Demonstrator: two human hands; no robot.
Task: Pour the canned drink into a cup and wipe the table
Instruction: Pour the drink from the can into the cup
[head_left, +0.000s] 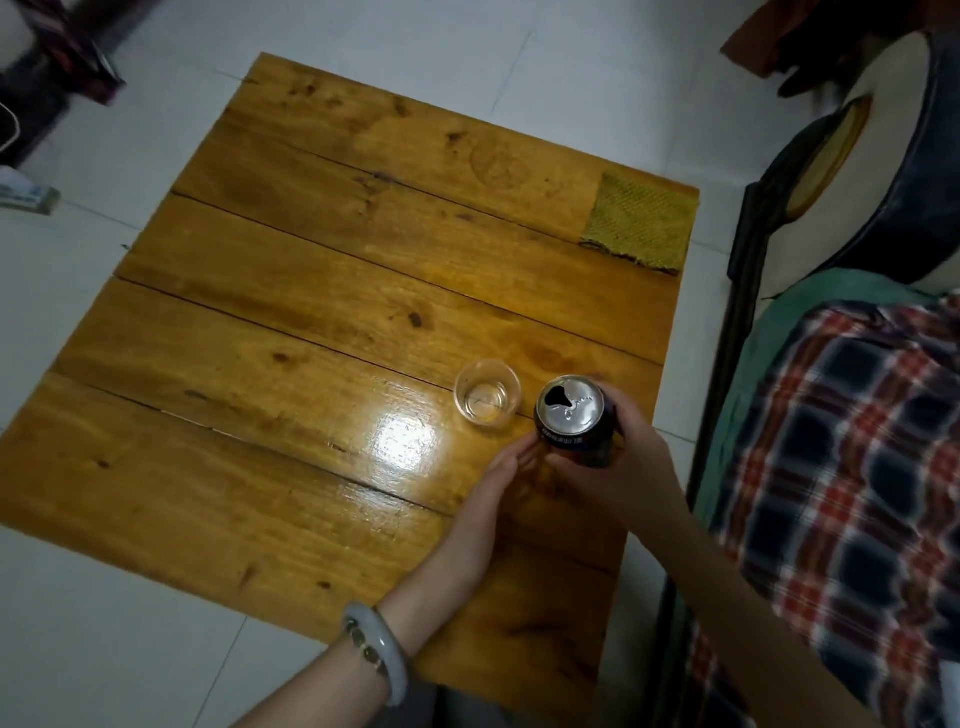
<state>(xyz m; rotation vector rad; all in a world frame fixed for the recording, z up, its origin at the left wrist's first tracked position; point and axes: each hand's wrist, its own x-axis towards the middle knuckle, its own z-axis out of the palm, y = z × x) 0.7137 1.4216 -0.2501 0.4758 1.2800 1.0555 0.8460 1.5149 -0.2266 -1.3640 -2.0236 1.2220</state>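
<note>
A dark drink can (571, 418) with an opened silver top stands upright near the right edge of the wooden table (270, 332). My right hand (623, 467) is wrapped around its side. Just left of the can stands a small clear plastic cup (487, 394), which looks empty. My left hand (493, 499) lies flat with fingers stretched out, fingertips close to the base of the can, holding nothing. A yellow-green woven cloth (640, 223) lies flat at the table's far right corner.
White floor tiles (104, 623) surround the low table. A bed with a plaid blanket (857, 467) and a dark frame runs along the right side. A small box (28, 195) lies on the floor at far left.
</note>
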